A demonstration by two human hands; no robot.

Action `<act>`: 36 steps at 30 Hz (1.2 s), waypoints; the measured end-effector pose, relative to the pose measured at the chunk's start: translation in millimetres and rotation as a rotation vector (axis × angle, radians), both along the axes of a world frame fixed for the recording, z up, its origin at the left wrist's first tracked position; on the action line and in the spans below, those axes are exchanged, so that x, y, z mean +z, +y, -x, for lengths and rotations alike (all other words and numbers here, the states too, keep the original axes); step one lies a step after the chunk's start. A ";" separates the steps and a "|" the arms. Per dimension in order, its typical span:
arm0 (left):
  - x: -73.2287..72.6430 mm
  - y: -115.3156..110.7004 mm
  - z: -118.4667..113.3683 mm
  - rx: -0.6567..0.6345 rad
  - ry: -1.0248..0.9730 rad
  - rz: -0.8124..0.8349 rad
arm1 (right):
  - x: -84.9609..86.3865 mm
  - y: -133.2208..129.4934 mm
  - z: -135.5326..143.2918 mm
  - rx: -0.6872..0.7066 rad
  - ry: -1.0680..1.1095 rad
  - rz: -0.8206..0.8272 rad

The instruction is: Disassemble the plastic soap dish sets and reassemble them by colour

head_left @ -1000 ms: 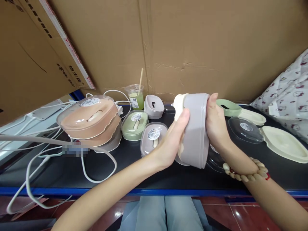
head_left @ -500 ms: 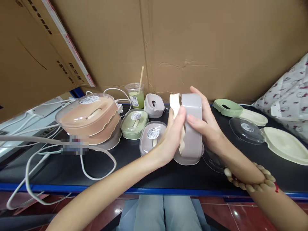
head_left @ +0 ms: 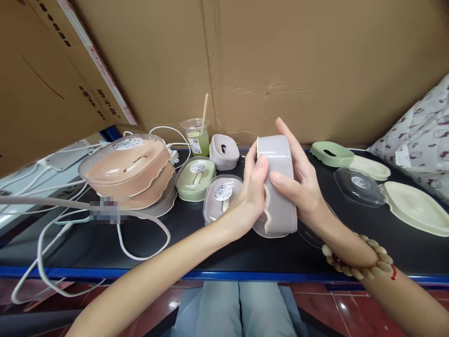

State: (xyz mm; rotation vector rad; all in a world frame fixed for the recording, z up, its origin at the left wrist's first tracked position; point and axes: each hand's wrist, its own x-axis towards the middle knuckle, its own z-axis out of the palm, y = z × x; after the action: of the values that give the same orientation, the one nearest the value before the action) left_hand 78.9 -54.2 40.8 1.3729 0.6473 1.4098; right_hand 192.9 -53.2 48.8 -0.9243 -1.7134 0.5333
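A grey plastic box shell (head_left: 280, 206) stands on its side between my two hands, over the black table top. My left hand (head_left: 250, 196) presses the cream wavy-edged plate (head_left: 267, 220) against the shell's left side. Most of that plate is hidden by the hand. My right hand (head_left: 303, 178) grips the shell from the right, thumb across its wall and fingers behind. Beneath the shell sits a grey part (head_left: 268, 230), largely covered. Just left is a grey box with a clear lid and round label (head_left: 223, 193).
At left stand stacked pink boxes (head_left: 128, 171) among white cables (head_left: 40, 252). A green lidded box (head_left: 195, 180), a grey shell (head_left: 224, 152) and a drink cup (head_left: 196, 138) are behind. At right lie a green shell (head_left: 331, 154), a clear lid (head_left: 358, 187) and a cream plate (head_left: 417, 206).
The cream plate has moved right, from a gap beside the grey shell to up against it. My left hand has pushed in and the two hands are closer together.
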 end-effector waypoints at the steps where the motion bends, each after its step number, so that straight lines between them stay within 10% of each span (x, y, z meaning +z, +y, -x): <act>1: -1.0 0.7 0.2 -0.025 -0.003 0.007 | -1.3 0.5 0.1 -0.014 -0.018 -0.019; 10: 20.7 5.2 13.1 -0.303 0.053 0.085 | 4.1 -5.1 8.6 -0.154 0.013 -0.104; 18: 14.4 28.4 26.1 0.002 -0.037 0.155 | 21.1 16.0 -45.7 -0.250 -0.215 0.026; 28: 9.5 54.0 37.9 0.109 -0.099 0.312 | -45.0 -52.5 -90.7 -0.455 -0.956 0.487; 32: 15.0 45.4 28.9 0.106 -0.169 0.487 | -48.9 -48.0 -94.6 -0.616 -0.925 0.369; 36: 17.5 40.5 25.8 0.066 -0.183 0.535 | -17.2 -23.3 -96.1 -0.666 -0.669 0.084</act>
State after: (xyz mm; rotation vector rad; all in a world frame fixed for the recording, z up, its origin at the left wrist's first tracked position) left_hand 53.1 -13.7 58.3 0.7990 0.8762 1.2727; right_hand 289.0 -76.5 31.6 -1.7764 -1.8000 -0.1798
